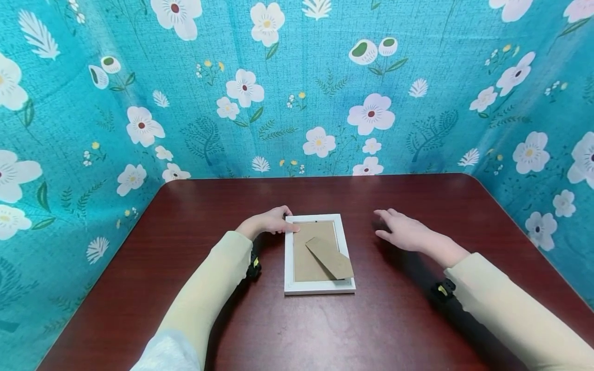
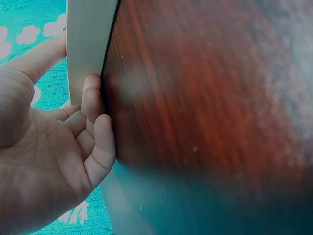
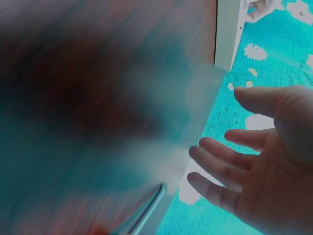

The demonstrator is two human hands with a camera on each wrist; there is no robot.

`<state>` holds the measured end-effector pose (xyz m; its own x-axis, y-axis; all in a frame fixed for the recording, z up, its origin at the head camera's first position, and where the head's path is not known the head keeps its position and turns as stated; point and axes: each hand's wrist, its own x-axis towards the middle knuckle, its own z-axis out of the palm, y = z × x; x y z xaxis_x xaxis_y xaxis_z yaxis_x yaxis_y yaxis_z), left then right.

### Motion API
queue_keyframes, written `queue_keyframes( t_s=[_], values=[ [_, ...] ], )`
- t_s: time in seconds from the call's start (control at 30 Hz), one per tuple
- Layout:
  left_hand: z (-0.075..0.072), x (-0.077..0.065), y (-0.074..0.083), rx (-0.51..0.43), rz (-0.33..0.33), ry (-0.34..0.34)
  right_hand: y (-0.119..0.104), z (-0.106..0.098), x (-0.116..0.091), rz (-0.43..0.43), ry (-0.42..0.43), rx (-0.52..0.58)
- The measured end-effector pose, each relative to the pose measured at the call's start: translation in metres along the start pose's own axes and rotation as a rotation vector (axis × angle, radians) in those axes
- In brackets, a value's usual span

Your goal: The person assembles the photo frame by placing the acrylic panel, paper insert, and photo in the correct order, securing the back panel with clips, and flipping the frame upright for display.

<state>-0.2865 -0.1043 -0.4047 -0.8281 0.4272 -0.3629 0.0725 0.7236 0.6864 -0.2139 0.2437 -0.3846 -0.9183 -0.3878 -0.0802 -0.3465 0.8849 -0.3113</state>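
Two pale-cream sleeves reach forward from the near side, each with a small black wrist device at the cuff. Between them, near the middle of the desk, a white rectangular picture frame lies with its back upward, a flat brown board filling it. Nearest is the free end of a tapering brown board stand, which slants across the back, lifted and jutting past the right rail's lower end. A sleeve or finger catching that end could bend it or strain its attachment, and pressing on it might tip the frame.

At the far left corner, the left hand has its thumb over the rail and its fingers curled against the side, clamped on the frame. Holding one corner alone, it could let the frame swing or slip if lifted; a hard thumb might also push the brown board inward. The right hand, well apart to the right, holds nothing, its fingers spread, so the far side of the frame has no support.

The dark reddish-brown, wood-grained desk looks glossy, and a light push might slide the frame along it. Beyond its rounded far corners hangs a turquoise cloth printed with white flowers and green leaves, enclosing the back and both sides.
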Motion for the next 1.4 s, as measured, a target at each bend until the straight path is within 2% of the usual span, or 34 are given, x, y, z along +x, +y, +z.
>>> queue_keyframes(
  t_s=[0.2,0.4,0.6,1.0,1.4],
  values=[
    [-0.001,0.002,-0.001,0.009,0.008,-0.003,0.017,-0.008,-0.024,0.054,0.004,-0.099],
    [-0.001,0.002,-0.002,0.006,0.005,-0.004,0.031,-0.014,-0.045,0.099,0.023,-0.110],
    [-0.002,0.001,-0.002,0.009,0.001,-0.003,0.041,-0.012,-0.060,0.115,0.016,-0.116],
    [0.001,0.000,-0.002,-0.002,-0.009,-0.003,0.052,-0.003,-0.066,0.158,-0.025,-0.120],
    [-0.001,-0.001,0.001,0.003,-0.001,-0.010,0.061,-0.005,-0.069,0.119,0.002,-0.109]
  ],
)
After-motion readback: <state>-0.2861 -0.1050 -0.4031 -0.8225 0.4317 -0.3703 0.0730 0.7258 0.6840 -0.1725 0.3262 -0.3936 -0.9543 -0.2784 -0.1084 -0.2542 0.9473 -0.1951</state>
